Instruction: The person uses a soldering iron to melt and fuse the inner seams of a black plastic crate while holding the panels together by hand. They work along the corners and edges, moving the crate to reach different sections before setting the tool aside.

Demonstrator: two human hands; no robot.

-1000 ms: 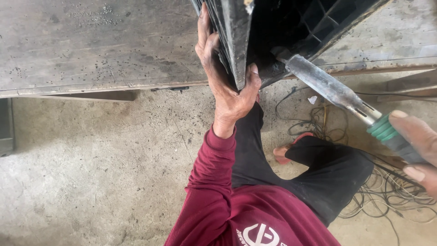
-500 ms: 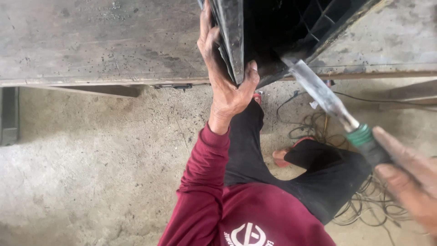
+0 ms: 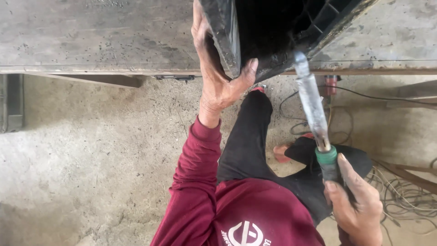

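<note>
Left hand (image 3: 218, 86) grips the lower edge of a black plastic crate (image 3: 255, 36), fingers wrapped behind the wall and thumb pressed against the front corner. This crate rests tilted on the grey bench (image 3: 91, 36), with its corner overhanging the bench edge. Its interior is dark; only moulded ribs are visible, and any contents cannot be made out.

Right hand (image 3: 355, 205) is closed around the dark handle of a screwdriver-type tool (image 3: 314, 109) with a green collar and a long, dull metal shaft. From the hand the shaft points upward, and its tip meets the underside of the crate corner, just right of the left thumb. Both hands are well apart, with the tool shaft spanning the gap between the right hand and the crate.

Below the bench lies a rough concrete floor (image 3: 82, 173). A tangle of thin cables (image 3: 405, 191) lies on the floor at the right, near the right hand. A dark metal bracket (image 3: 11, 102) stands at the left edge. Dark trousers (image 3: 250, 136) and a maroon sleeve (image 3: 195, 173) fill the centre of the view beneath the crate.
</note>
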